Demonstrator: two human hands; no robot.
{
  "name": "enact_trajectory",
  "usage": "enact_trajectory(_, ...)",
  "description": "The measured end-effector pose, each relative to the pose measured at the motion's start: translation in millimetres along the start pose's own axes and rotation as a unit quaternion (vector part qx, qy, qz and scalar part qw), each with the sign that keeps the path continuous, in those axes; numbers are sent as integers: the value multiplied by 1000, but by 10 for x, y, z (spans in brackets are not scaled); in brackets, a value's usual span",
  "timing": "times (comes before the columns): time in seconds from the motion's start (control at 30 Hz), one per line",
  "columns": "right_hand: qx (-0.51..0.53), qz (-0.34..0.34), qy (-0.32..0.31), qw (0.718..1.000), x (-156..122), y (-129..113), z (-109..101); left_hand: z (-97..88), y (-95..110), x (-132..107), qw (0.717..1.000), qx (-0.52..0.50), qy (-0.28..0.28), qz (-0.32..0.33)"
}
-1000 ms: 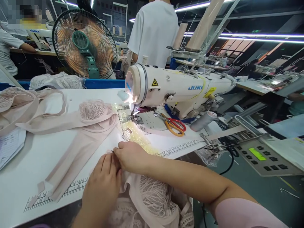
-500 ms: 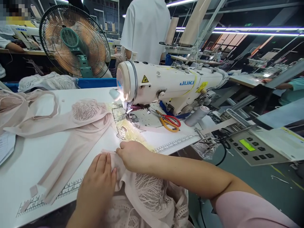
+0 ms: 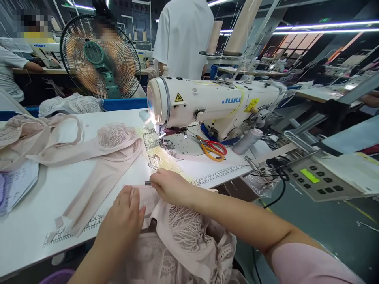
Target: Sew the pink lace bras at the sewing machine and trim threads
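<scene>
Pale pink bras with lace cups [image 3: 189, 228] hang over the front table edge, below my hands. My left hand [image 3: 126, 215] rests on the pink fabric at its upper edge, fingers stretched out and thumb apart. Just right of it, my right hand [image 3: 170, 187] is closed in a pinch. From its fingertips pokes a small dark flat piece [image 3: 148, 183], too little of it showing to name. Ahead stands a white sewing machine [image 3: 213, 100], its lamp lit over the needle area. Another pale pink bra [image 3: 118, 138] lies on the table to the left.
Scissors with red and orange handles [image 3: 213, 149] and a grey thread cone [image 3: 248, 141] lie by the machine. Papers [image 3: 22, 185] are at left. A fan [image 3: 100, 59] and a person in a white shirt [image 3: 183, 39] are behind. A control panel [image 3: 316, 177] hangs right.
The view has shifted slightly. My right hand has moved a little up along the fabric edge, and the dark piece in its fingers shows more. The fingers of my left hand have bent slightly.
</scene>
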State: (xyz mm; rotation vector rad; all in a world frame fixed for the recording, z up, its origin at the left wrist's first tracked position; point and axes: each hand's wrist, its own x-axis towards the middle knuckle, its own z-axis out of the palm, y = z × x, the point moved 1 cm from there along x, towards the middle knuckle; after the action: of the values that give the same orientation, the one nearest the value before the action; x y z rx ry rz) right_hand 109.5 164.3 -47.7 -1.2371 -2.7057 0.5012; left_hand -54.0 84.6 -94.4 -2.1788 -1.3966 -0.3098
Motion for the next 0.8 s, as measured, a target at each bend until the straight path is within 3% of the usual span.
enact_trajectory(0.2, -23, -42, 25, 999, 128, -52, 144, -56, 133, 13, 1000, 2, -8, -20)
enact_trajectory(0.5, -48, -67, 27, 996, 256, -102, 236, -25, 140, -3, 999, -30, -1, -34)
enact_trajectory(0.8, -86, -109, -19, 990, 236, -45, 111, -25, 128, 2, 999, -34, -15, -30)
